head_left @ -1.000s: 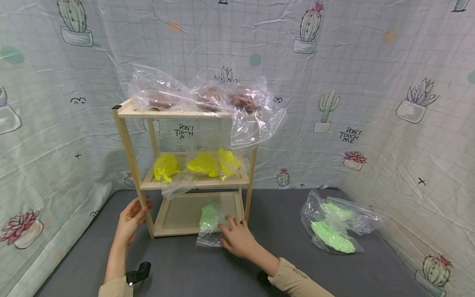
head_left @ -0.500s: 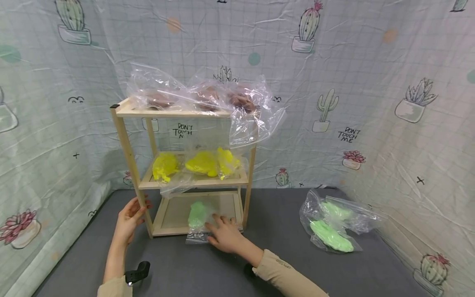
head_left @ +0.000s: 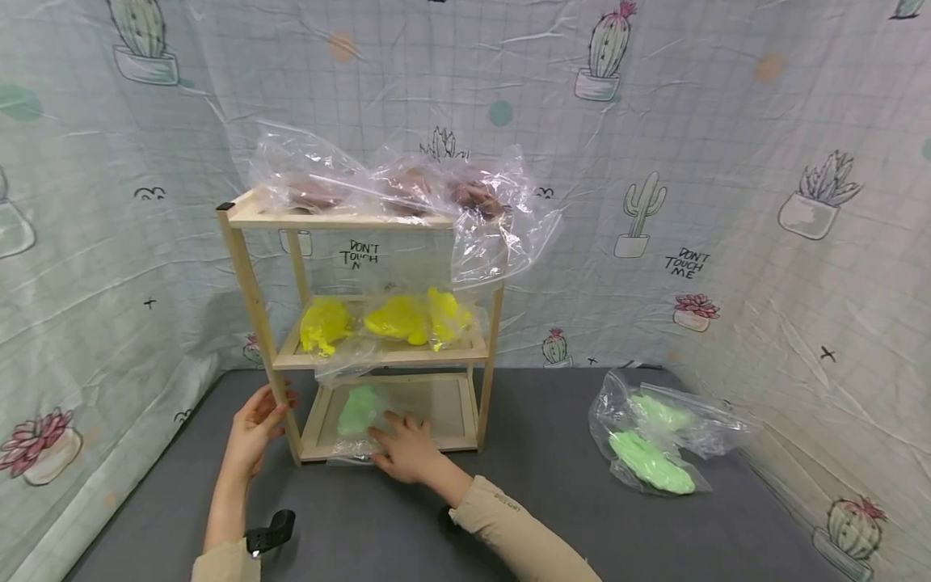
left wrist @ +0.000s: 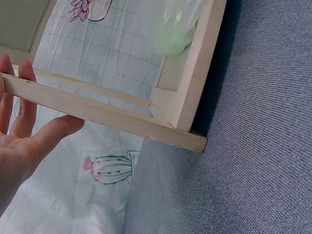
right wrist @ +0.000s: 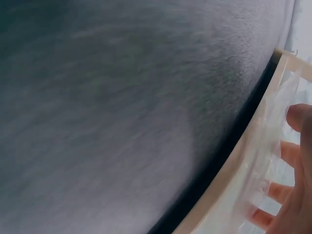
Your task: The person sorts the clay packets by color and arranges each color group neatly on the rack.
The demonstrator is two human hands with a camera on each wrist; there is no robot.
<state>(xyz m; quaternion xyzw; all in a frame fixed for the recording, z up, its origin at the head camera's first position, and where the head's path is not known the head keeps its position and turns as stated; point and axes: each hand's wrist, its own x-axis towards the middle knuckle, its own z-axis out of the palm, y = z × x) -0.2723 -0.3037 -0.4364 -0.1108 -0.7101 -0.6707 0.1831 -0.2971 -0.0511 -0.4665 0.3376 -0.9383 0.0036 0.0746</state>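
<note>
A small wooden three-tier shelf rack (head_left: pixel 250 291) stands on the dark table. My left hand (head_left: pixel 254 424) grips its left front post low down, thumb on one side and fingers on the other, as the post (left wrist: pixel 107 112) shows in the left wrist view. On the bottom tier lies a clear zip bag with a pale green lump (head_left: pixel 358 408), its lower edge over the front rail. My right hand (head_left: pixel 410 449) rests on the right part of this bag with spread fingers; in the right wrist view the fingertips touch the loose plastic (right wrist: pixel 263 156).
Bagged yellow lumps (head_left: pixel 396 321) fill the middle tier. Bagged brown lumps (head_left: pixel 407 190) lie on top, one bag hanging over the right front edge. More bagged green lumps (head_left: pixel 650 462) lie on the table (head_left: pixel 553 501) at right. Cactus-print sheeting (head_left: pixel 698 97) surrounds the table.
My right hand has slid the green bag leftward along the bottom tier and slightly back. The left hand keeps its hold on the post, and the rack stays where it was.
</note>
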